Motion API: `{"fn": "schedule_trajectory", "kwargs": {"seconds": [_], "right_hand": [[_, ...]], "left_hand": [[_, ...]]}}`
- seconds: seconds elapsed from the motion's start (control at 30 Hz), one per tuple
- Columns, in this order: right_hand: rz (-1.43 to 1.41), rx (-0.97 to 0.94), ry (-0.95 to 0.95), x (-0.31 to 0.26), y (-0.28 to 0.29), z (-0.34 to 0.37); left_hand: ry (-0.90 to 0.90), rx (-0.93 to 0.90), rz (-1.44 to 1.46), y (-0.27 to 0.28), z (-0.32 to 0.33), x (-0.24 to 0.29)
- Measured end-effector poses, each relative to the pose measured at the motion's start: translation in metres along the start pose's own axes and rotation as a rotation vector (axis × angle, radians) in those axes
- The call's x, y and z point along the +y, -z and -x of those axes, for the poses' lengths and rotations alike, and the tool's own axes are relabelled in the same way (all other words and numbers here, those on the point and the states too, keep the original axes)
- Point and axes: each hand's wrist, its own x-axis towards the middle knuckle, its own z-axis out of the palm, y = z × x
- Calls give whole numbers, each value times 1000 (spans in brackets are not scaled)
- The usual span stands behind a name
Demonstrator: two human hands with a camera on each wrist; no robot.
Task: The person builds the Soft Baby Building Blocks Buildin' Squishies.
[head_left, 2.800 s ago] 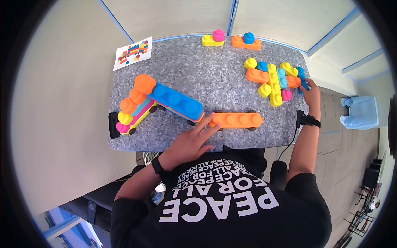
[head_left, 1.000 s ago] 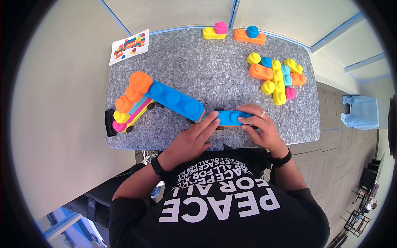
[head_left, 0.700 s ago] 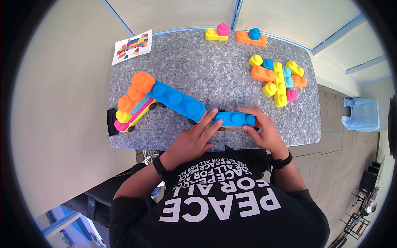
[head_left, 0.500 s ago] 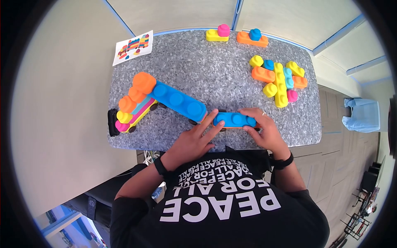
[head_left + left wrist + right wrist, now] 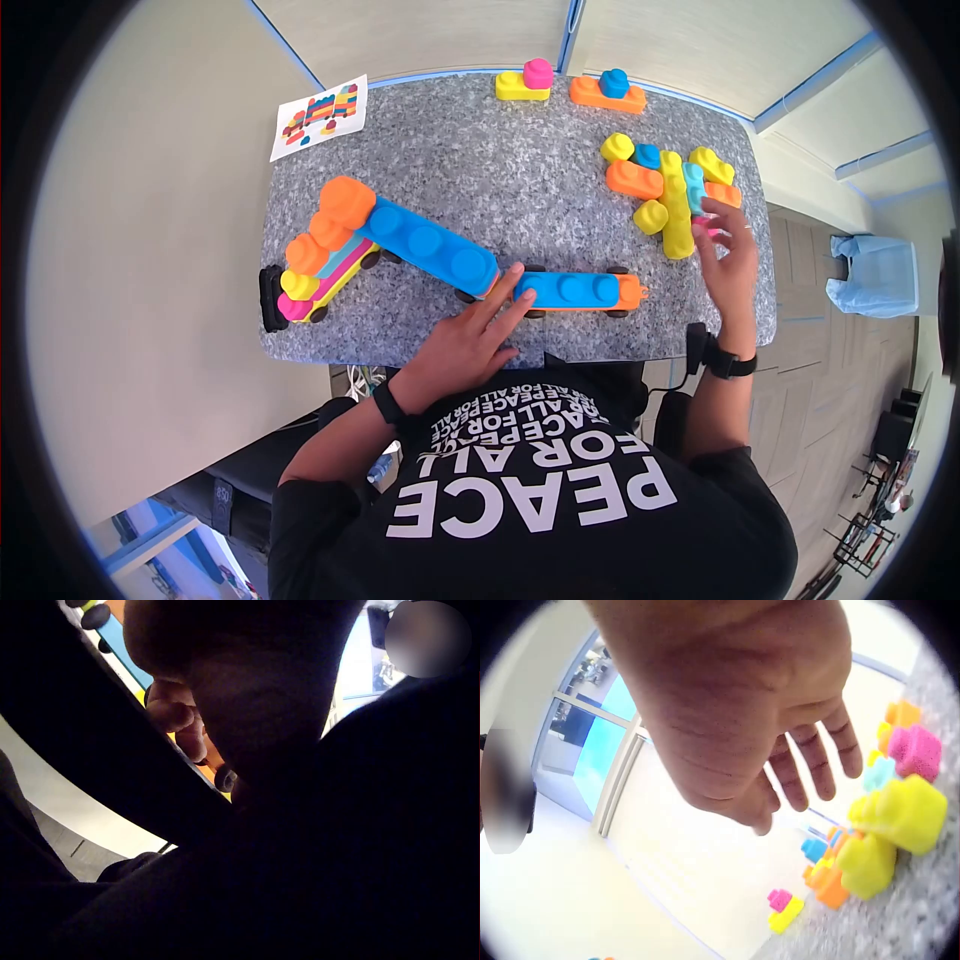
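Note:
A blue three-stud block (image 5: 570,290) sits on an orange wheeled base (image 5: 628,292), whose right end shows. The left hand (image 5: 465,345) rests its extended fingers on the left end of this car, beside a long blue-topped car (image 5: 425,243). Over the loose-block cluster hovers the right hand (image 5: 730,255), fingers spread and holding nothing, near the pink block (image 5: 703,225) and light-blue block (image 5: 693,188). In the right wrist view the right hand (image 5: 742,712) hangs above the yellow blocks (image 5: 904,814). The left wrist view is mostly dark, with fingers (image 5: 191,739) near orange.
A front car with stacked orange blocks (image 5: 347,203) stands at the left of the grey table (image 5: 500,180). A picture card (image 5: 320,117) lies at the back left. Yellow-pink (image 5: 523,88) and orange-blue (image 5: 608,95) pairs stand at the far edge.
The blue block from the right side now lies on the orange base. The right hand has let go of it and moved right to the cluster. The left hand has barely moved.

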Motion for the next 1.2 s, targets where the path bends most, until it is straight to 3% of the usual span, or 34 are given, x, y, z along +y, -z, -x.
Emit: {"fn": "schedule_trajectory", "kwargs": {"seconds": [0.1, 0.23, 0.33, 0.47, 0.57, 0.7, 0.83, 1.2], "right_hand": [[117, -11, -66, -6, 16, -9], [136, -85, 174, -13, -6, -14], [285, -133, 166, -11, -24, -15], [278, -138, 88, -1, -34, -18], [157, -165, 93, -9, -24, -18], [-264, -319, 45, -34, -2, 2], [-299, -471, 150, -50, 13, 19], [-198, -453, 148, -61, 7, 33]], "left_hand": [[0, 3, 6, -1, 0, -1], [8, -2, -1, -1, 1, -1], [3, -13, -4, 0, 0, 1], [9, -6, 4, 0, 0, 1], [10, -7, 3, 0, 0, 1], [19, -22, 14, 1, -1, 2], [15, -23, 22, 2, -1, 2], [11, -28, 16, 2, -1, 2]]}}
